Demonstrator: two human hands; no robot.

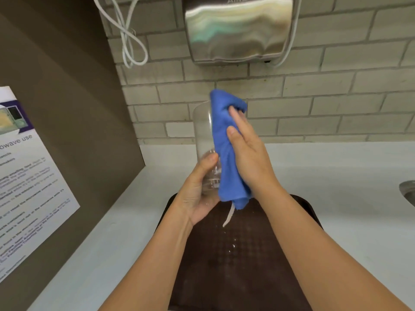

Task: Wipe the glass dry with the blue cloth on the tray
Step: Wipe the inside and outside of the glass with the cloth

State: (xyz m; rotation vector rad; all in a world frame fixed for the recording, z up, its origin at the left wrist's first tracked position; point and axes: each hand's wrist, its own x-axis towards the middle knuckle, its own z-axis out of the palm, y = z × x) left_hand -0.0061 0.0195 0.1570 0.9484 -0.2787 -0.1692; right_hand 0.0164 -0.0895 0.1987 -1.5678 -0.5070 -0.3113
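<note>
A tall clear glass (203,131) is held upright above the dark brown tray (247,265). My left hand (197,194) grips its base, thumb against the side. A blue cloth (224,149) drapes over the right side of the glass from rim to base, its white label hanging below. My right hand (244,149) presses the cloth flat against the glass, fingers pointing up. Water drops lie on the tray under the glass.
The tray rests on a white counter (336,198). A steel hand dryer (238,28) hangs on the tiled wall above, with a white cable (128,34) to its left. A brown side panel with a printed notice (27,187) stands left. A sink edge (408,191) shows far right.
</note>
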